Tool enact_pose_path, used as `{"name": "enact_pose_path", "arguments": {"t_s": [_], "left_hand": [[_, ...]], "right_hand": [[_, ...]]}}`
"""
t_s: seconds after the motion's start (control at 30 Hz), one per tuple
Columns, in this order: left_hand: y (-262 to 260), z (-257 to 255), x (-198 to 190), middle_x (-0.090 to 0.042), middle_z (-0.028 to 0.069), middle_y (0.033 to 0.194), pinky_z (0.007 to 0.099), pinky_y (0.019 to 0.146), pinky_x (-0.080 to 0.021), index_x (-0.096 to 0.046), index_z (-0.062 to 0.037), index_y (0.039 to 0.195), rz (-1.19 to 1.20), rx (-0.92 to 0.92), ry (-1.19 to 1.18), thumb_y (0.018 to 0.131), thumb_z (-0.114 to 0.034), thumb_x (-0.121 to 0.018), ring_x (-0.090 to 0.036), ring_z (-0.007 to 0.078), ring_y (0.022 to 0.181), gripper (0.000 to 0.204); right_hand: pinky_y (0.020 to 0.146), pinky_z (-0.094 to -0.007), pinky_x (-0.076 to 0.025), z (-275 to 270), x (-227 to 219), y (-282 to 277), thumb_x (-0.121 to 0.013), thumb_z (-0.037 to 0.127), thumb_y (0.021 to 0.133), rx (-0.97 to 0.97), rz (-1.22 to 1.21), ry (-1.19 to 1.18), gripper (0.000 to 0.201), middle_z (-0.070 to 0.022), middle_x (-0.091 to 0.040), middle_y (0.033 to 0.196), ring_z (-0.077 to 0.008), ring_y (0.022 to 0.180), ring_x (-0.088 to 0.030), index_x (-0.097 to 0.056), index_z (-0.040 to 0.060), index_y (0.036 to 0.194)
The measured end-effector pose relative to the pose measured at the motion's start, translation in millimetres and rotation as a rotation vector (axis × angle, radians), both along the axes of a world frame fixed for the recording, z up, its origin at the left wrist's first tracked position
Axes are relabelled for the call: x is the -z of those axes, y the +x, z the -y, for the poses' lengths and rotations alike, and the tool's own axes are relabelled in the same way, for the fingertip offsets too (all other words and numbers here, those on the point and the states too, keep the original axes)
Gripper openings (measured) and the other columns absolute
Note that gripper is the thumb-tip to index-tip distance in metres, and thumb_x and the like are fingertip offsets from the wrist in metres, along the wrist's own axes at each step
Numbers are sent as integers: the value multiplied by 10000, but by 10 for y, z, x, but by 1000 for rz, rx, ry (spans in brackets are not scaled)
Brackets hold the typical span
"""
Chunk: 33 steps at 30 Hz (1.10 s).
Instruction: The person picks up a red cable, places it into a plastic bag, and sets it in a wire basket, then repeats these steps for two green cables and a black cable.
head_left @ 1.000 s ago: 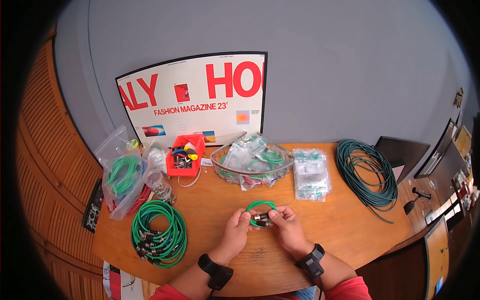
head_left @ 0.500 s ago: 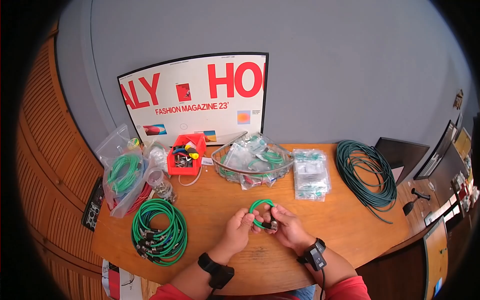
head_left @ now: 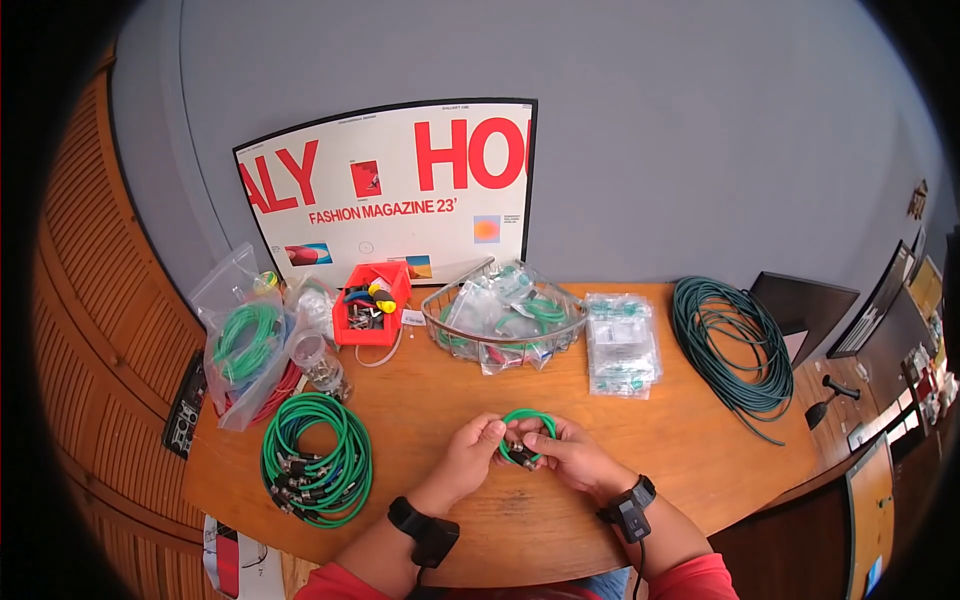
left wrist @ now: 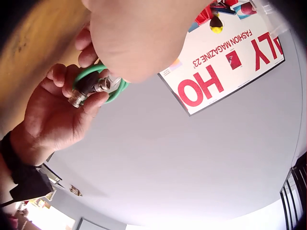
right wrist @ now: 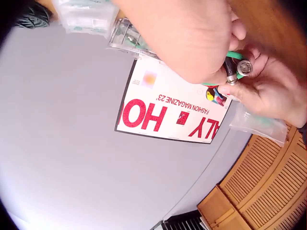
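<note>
A short green cable (head_left: pixel 528 414) bent into a small loop is held between both hands over the front of the table. My left hand (head_left: pixel 467 462) pinches the loop's left side between thumb and fingers. The right hand (head_left: pixel 585 462) grips its right side, thumb laid over the cable. Both cable ends have black sleeves and silver metal connectors, side by side; one connector (left wrist: pixel 76 99) shows by the right fingers, and an end-on connector (right wrist: pixel 244 67) is near the left fingers. Left of the hands lies a coiled pile of green cables (head_left: pixel 357 440) with similar connectors.
Behind stand a red bin (head_left: pixel 392 325) of tools, a wire basket (head_left: pixel 568 338) of bagged cables, and stacked clear packets (head_left: pixel 624 345). A dark green cable coil (head_left: pixel 690 345) lies right. Bagged cables (head_left: pixel 245 345) and a clear jar (head_left: pixel 320 365) are left.
The loop has turned in the hands, and its connectors now sit lower between the fingers. My right thumb has shifted across onto the cable. The left hand stays almost in place.
</note>
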<state>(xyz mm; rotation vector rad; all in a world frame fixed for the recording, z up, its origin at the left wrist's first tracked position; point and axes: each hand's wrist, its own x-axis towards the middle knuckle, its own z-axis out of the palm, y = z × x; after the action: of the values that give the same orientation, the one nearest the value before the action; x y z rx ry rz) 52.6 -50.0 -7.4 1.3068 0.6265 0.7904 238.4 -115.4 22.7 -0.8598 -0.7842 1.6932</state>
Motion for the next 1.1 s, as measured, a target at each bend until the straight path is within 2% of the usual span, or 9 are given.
{"name": "enact_pose_path", "arguments": {"t_s": [0.17, 0.3, 0.43, 0.6, 0.73, 0.87, 0.93, 1.03, 1.1], "left_hand": [[-35, -79, 7, -659, 43, 983, 266, 757, -511, -583, -13, 1224, -41, 12, -93, 1069, -283, -505, -621, 122, 843, 321], [-14, -74, 33, -654, 62, 1060, 274, 807, -529, -578, -18, 1219, -17, 56, -105, 1050, -213, -546, -653, 142, 917, 260], [25, -31, 16, -652, 70, 1101, 293, 848, -546, -576, -22, 1208, 13, 37, -55, 1037, -152, -562, -659, 154, 964, 215], [32, -21, 14, -653, 79, 1117, 316, 851, -562, -573, -19, 1195, 30, -2, -145, 1032, -124, -559, -659, 161, 982, 194], [37, -2, -30, -646, 97, 1164, 326, 863, -563, -550, -25, 1223, -11, 23, -175, 1028, -125, -560, -666, 178, 996, 220], [53, 4, -60, -641, 119, 1192, 319, 857, -557, -521, -32, 1264, -53, 41, -196, 1020, -121, -564, -672, 195, 996, 264], [42, -4, -51, -649, 132, 1193, 283, 815, -539, -501, 8, 1284, -80, 37, -174, 1017, -124, -582, -688, 195, 994, 309], [24, -82, 120, -646, 141, 1196, 290, 797, -539, -507, -8, 1272, -195, 43, -94, 996, -97, -584, -680, 208, 963, 300], [33, -90, 157, -648, 140, 1194, 288, 788, -538, -513, -3, 1261, -234, 53, -61, 993, -94, -587, -679, 205, 954, 293]], "right_hand": [[737, -224, -485, -93, 340, 178, -692, 85, 941, 84, 90, 89, 215, -13, -664, 1019, -87, 875, -617, -618, 59, 1141], [749, -227, -487, -110, 274, 213, -720, 112, 931, 184, 56, 69, 286, 0, -645, 979, -78, 859, -608, -606, 32, 1181], [746, -226, -490, -86, 196, 190, -726, 117, 930, 171, 78, 25, 303, -4, -650, 1001, -75, 850, -606, -596, 33, 1190], [755, -237, -505, -60, 143, 129, -725, 110, 934, 117, 218, 146, 392, -27, -651, 1052, -85, 885, -616, -537, 14, 1265], [749, -235, -508, -56, 188, 70, -729, 91, 926, 181, 234, 184, 421, -33, -651, 1052, -90, 889, -620, -520, 9, 1282], [697, -219, -496, -87, 234, 156, -689, 114, 954, 233, 256, 177, 316, -16, -658, 993, -82, 805, -610, -549, 34, 1226], [680, -213, -491, -93, 224, 226, -668, 144, 972, 263, 273, 152, 260, -13, -657, 970, -80, 775, -605, -564, 53, 1193], [595, -201, -430, -91, 71, 358, -605, 216, 1000, 409, 285, 99, 138, 34, -639, 824, -50, 694, -566, -636, 90, 1045], [592, -207, -429, -134, 149, 500, -614, 199, 986, 417, 269, 112, 128, 32, -639, 819, -53, 689, -563, -643, 84, 1033]]}}
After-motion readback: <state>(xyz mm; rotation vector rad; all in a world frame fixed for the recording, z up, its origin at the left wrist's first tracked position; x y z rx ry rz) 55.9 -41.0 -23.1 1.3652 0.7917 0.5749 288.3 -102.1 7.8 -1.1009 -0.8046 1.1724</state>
